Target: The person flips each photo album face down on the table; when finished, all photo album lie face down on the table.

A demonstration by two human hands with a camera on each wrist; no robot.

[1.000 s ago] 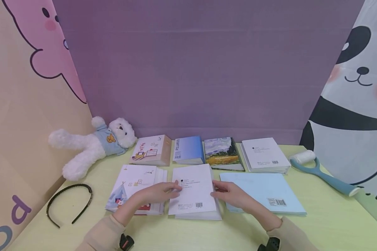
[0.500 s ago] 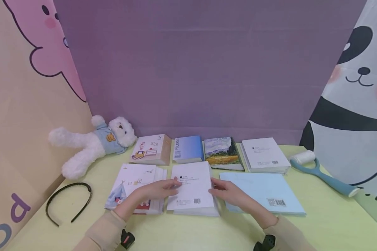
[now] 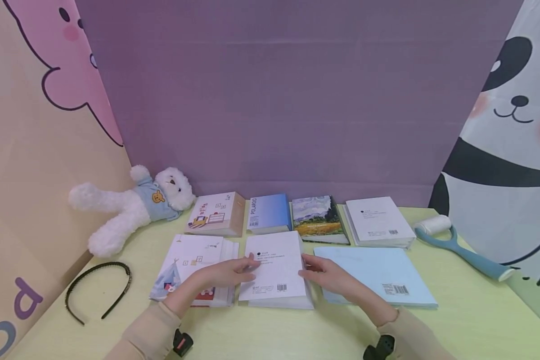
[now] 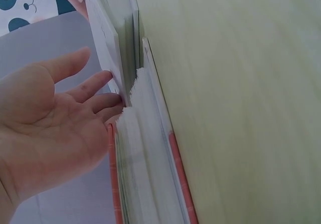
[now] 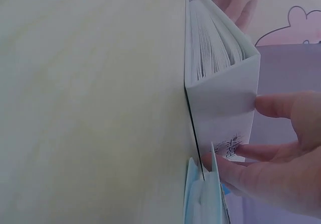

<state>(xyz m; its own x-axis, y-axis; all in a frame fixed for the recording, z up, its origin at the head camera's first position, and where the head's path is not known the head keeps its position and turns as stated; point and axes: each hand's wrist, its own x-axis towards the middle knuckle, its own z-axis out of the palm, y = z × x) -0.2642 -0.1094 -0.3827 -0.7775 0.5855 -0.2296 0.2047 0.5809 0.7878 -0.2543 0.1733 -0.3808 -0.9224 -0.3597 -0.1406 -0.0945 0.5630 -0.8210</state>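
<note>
A thick white photo album (image 3: 274, 285), with small print and a barcode on its cover, lies in the middle of the front row. On its left side, my left hand (image 3: 227, 274) touches the edge with relaxed fingertips, the thumb lifted in the left wrist view. My right hand (image 3: 332, 276) rests its thumb and fingertips against the spine (image 5: 223, 108) without wrapping round it. Beneath my left hand lies an album with a tent picture (image 3: 191, 260). Beside my right hand is a light-blue album (image 3: 373, 270).
Behind stand a beige album (image 3: 216, 215), a blue Polaroid album (image 3: 267, 215), a painted-landscape album (image 3: 318, 220) and another white one (image 3: 380, 220). A plush bear (image 3: 148, 200) and a black headband (image 3: 98, 270) lie left. A lint roller (image 3: 468, 255) lies right.
Over the past second, both hands and the white album have shifted slightly away from the table's front edge. In the last half second hardly anything has moved.
</note>
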